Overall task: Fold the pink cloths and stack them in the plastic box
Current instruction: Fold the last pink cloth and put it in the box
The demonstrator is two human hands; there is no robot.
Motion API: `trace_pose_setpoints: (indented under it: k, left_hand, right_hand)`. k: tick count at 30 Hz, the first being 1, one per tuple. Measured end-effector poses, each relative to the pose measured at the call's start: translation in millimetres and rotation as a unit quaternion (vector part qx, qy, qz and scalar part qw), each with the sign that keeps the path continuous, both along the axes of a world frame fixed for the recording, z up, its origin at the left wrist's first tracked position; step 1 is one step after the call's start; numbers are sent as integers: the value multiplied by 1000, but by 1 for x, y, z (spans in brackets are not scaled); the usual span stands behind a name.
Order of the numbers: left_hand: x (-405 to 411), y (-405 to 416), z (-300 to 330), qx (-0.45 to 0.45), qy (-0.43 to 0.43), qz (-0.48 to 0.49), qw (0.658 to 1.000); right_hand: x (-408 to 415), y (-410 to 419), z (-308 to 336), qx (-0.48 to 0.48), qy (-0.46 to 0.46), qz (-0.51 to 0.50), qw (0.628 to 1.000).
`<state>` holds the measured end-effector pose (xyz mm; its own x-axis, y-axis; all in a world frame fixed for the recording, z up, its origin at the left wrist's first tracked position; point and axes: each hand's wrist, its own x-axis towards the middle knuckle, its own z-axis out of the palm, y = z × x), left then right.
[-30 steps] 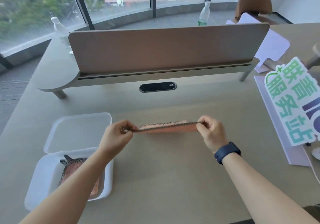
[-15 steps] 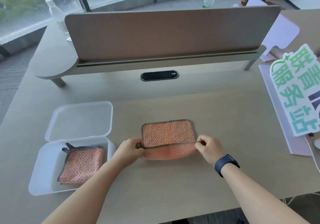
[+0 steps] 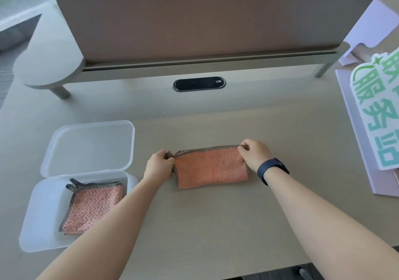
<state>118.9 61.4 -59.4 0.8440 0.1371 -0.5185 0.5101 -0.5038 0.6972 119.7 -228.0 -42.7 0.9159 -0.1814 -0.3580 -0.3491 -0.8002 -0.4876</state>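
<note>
A pink cloth (image 3: 210, 167) with a dark woven border lies folded in half on the table, its doubled edge at the far side. My left hand (image 3: 158, 167) pinches its far left corner and my right hand (image 3: 254, 154) pinches its far right corner. To the left stands the clear plastic box (image 3: 38, 221), lid (image 3: 88, 148) hinged open behind it. Inside the box lies another folded pink cloth (image 3: 90, 208), with its dark hanging loop pointing up-left.
A brown desk divider (image 3: 205, 20) on a raised shelf crosses the far side of the table. A black oval cable port (image 3: 198, 83) sits below it. A green-lettered sign (image 3: 375, 111) on a pale board lies at the right. The table's front edge is near my forearms.
The cloth was held stretched in the air, then laid on the table, and its near edge has been brought over to the far edge, halving it. The view has tilted downward.
</note>
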Motion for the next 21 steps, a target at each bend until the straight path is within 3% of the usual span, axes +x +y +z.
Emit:
trace_pose_setpoints:
  k: [4, 17, 21]
  left_hand:
    - [4, -5, -5, 67, -5, -30, 997]
    - [8, -10, -11, 102, -78, -10, 992]
    - [8, -11, -8, 145, -95, -21, 985]
  right_hand:
    - [8, 1, -7, -13, 17, 3, 1000]
    - [6, -6, -23, 7, 14, -36, 999]
    - [0, -5, -17, -40, -47, -47, 997]
